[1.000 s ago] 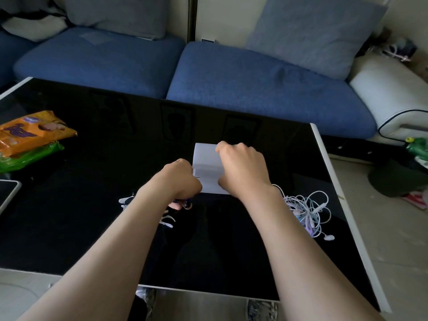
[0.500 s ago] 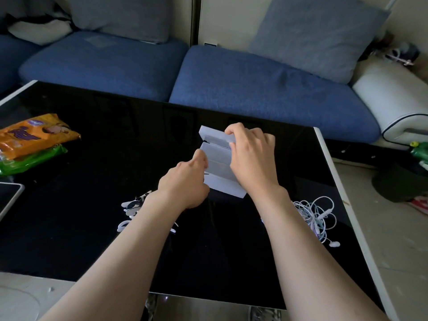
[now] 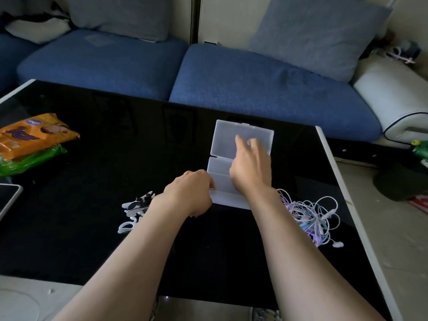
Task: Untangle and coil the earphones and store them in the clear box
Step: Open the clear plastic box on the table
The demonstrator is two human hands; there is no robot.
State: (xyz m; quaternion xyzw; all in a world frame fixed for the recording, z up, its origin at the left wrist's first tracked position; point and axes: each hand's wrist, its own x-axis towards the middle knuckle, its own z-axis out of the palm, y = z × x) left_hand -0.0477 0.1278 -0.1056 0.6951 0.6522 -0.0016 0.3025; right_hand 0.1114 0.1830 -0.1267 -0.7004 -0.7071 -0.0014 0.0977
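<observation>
The clear box (image 3: pixel 222 181) lies on the black table (image 3: pixel 92 181) with its lid (image 3: pixel 225 140) swung back flat. My right hand (image 3: pixel 251 167) hovers over the hinge, fingers stretched out onto the lid. My left hand (image 3: pixel 191 191) is curled at the box's near left corner, fingertips pinching its edge. A tangled bundle of white and lilac earphones (image 3: pixel 310 214) lies to the right of the box, beside my right forearm. Nothing shows inside the box.
A small heap of black and white clips (image 3: pixel 136 205) lies left of my left wrist. Orange and green snack packets (image 3: pixel 30 140) and a tablet corner (image 3: pixel 9 198) sit at the table's left. A blue sofa (image 3: pixel 231 84) runs behind the table.
The box lid has gone from shut to fully laid back. My right hand followed it away from me and straightened its fingers. My left hand stayed at the box's near corner.
</observation>
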